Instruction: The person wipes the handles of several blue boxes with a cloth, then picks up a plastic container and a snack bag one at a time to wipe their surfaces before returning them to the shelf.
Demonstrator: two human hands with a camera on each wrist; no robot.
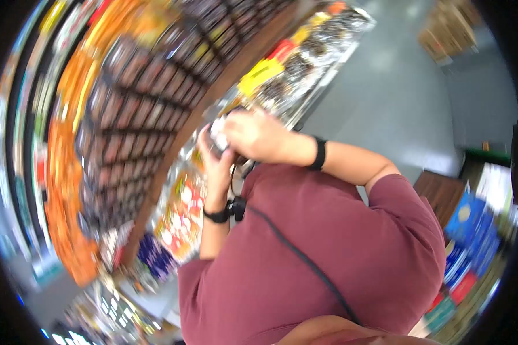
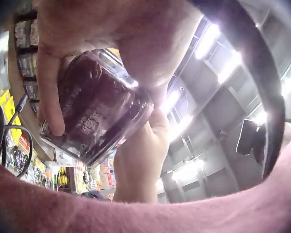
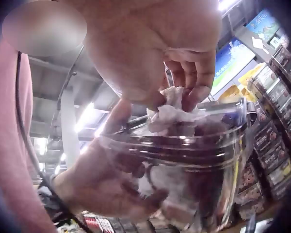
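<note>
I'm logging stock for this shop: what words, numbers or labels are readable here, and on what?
Nothing reads for certain.
Label on the clear tub: white print, too blurred.
Yellow shelf tags: too blurred.
Blue sign: white lettering, too small.
No print on the white tissue.

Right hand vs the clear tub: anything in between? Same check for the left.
Yes for the right hand: its fingers pinch a white cloth, which lies between them and the clear tub at its upper rim. The left hand grips the tub directly, with nothing visible between.
</note>
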